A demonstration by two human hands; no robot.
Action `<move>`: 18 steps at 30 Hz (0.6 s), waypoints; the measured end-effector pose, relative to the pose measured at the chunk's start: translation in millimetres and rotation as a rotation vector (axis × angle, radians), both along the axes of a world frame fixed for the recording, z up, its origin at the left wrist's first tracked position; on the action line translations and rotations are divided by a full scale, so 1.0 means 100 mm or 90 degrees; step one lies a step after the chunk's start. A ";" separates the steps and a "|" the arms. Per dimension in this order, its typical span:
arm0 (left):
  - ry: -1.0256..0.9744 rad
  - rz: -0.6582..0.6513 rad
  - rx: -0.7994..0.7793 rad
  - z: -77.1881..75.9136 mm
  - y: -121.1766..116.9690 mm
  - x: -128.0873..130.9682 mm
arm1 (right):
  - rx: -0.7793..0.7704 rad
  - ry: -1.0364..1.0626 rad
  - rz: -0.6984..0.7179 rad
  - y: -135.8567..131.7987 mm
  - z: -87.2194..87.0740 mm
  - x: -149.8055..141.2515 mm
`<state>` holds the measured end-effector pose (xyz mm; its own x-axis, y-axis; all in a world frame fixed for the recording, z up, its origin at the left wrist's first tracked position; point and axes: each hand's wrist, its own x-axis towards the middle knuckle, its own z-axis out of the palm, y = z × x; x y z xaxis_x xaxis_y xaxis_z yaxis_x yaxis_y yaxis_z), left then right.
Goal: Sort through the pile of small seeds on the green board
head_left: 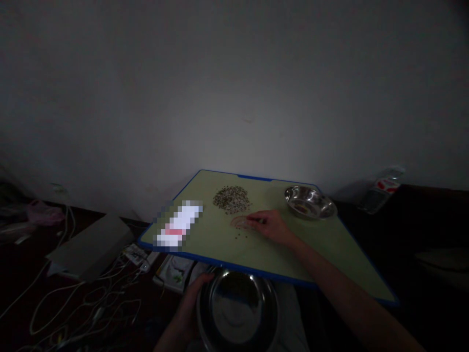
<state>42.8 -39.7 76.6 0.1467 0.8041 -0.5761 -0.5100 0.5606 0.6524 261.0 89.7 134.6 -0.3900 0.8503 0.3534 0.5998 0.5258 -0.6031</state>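
My right hand (pixel 269 226) lies on a pale green board (pixel 326 244) with a blue rim, its fingers stretched out and blurred over a few loose seeds (pixel 240 233). A bigger heap of small dark seeds (pixel 231 199) sits just beyond the fingertips. My left hand (pixel 194 298) grips the rim of a large steel bowl (pixel 238 310) held below the board's near edge. A smaller steel bowl (pixel 309 201) stands at the board's far right.
A pixelated white and red patch (pixel 179 226) lies on the board's left side. White cables (pixel 84 303), a grey flat box (pixel 90 247) and a small packet (pixel 174 271) lie to the left. A plastic bottle (pixel 381 190) lies at the right. A plain wall rises behind.
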 end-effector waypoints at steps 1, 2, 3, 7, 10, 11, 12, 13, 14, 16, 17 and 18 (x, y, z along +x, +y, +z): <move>0.002 -0.001 -0.001 0.00 0.00 0.00 | 0.000 -0.002 0.002 0.00 0.00 0.00; 0.000 -0.004 -0.002 0.00 0.00 -0.01 | 0.000 -0.003 0.004 0.00 0.00 0.00; -0.005 -0.009 -0.003 -0.01 0.00 -0.01 | -0.002 -0.003 0.007 0.00 0.01 0.00; -0.027 -0.028 -0.003 0.00 0.00 0.00 | -0.014 -0.007 0.016 0.00 0.01 -0.01; -0.029 -0.022 -0.005 0.00 0.00 0.01 | -0.019 -0.010 0.017 -0.01 0.02 -0.01; -0.032 -0.023 -0.008 0.00 0.00 0.01 | -0.021 -0.010 0.018 -0.01 0.02 -0.01; -0.036 -0.024 -0.009 0.00 0.00 0.01 | -0.023 -0.009 0.021 -0.01 0.02 -0.01; -0.041 -0.028 -0.013 0.00 0.00 0.01 | -0.024 -0.008 0.023 -0.01 0.02 -0.01; -0.044 -0.033 -0.014 -0.01 0.00 0.01 | -0.024 -0.004 0.022 -0.01 0.02 -0.01; -0.037 -0.030 -0.011 -0.03 0.00 0.00 | -0.020 0.003 0.019 -0.01 0.01 -0.01; -0.029 -0.025 -0.009 -0.05 0.01 -0.01 | -0.019 0.007 0.017 -0.01 0.01 -0.01; -0.019 -0.020 -0.008 -0.06 0.01 -0.01 | -0.018 0.010 0.015 -0.01 0.00 -0.01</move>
<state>41.5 -38.4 70.5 0.1896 0.7915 -0.5811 -0.5116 0.5848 0.6296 260.0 88.8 135.1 -0.4042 0.8508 0.3358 0.5782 0.5221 -0.6269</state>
